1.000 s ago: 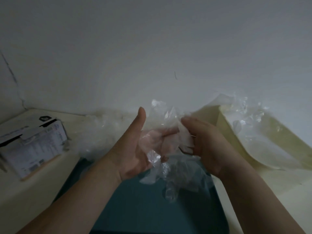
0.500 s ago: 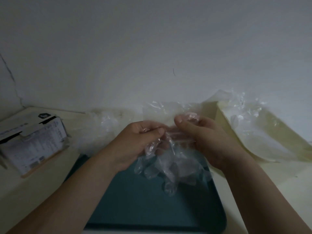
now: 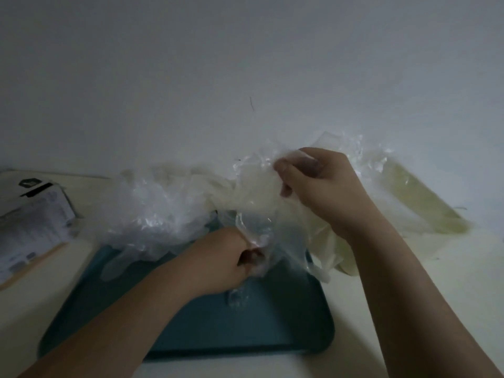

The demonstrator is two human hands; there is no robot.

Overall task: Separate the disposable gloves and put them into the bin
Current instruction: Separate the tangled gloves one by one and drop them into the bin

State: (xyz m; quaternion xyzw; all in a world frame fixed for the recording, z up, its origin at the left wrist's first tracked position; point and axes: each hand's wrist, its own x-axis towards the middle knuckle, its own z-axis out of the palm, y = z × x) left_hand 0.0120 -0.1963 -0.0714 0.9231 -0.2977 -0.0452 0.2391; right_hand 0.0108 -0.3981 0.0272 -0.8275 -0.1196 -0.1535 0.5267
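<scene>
Separation work above the teal tray (image 3: 245,328): pinching the upper edge of a clear glove (image 3: 256,184) with the right hand (image 3: 321,186), thumb and fingers curled onto the film, up near the wall. Gripping the lower bunch of film (image 3: 257,242) in the left hand (image 3: 229,257), fist closed round it, low over the tray. Stretching thin plastic between the two.

Lying heaped at the tray's far left edge and spilling onto the tabletop (image 3: 409,268): a loose pile of gloves (image 3: 152,211), near a printed box (image 3: 35,214). Leaning just behind the right hand: a pale yellow bin (image 3: 425,203), probably the target, with crumpled film inside.

Risking, by judgement:
- tearing the film by pulling too hard against clinging layers
- lifting two gloves as one, clear sheets being hard to tell apart in dim light
- dragging the neighbouring pile along, possibly tangled with the held piece
- dropping a freed glove short of the bin, light film drifting easily
</scene>
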